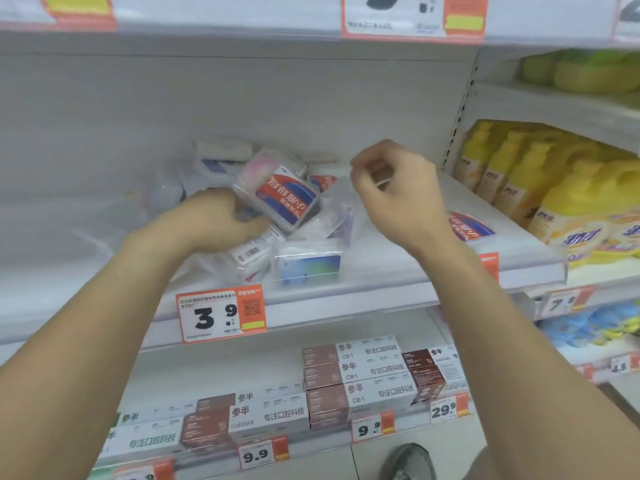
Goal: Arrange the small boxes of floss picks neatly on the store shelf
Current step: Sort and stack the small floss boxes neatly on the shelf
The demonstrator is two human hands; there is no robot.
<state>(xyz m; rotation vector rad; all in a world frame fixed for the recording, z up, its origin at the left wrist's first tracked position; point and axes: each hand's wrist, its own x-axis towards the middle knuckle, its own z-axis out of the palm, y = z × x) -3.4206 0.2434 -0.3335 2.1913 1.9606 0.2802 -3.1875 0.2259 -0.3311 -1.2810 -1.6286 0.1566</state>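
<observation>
White store shelving (346,292) fills the view, with a bare grey back panel behind the middle shelf. At lower left, a price tag (221,315) marked 3.9 is clipped to the shelf's front rail. Above it, the left hand (214,220) is closed around a clear floss pick box (277,192) with a red and blue label; the box is held tilted, its print upside down, just above a loose heap of similar boxes (298,251) lying at mixed angles on the shelf. Behind the held box, further pale boxes are seen blurred against the back panel. To the right of the heap, the right hand (394,188) is raised with its fingers curled inward, thumb and forefinger pinched on what appears to be thin clear wrapping; what exactly is gripped cannot be told. Beyond the right wrist, one more red-labelled box (467,226) lies apart from the heap, near the shelf's front edge. On the shelf below, toothpaste cartons (349,372) are stacked in rows. At far right, yellow bottles (554,188) are ranged on the neighbouring shelf.
</observation>
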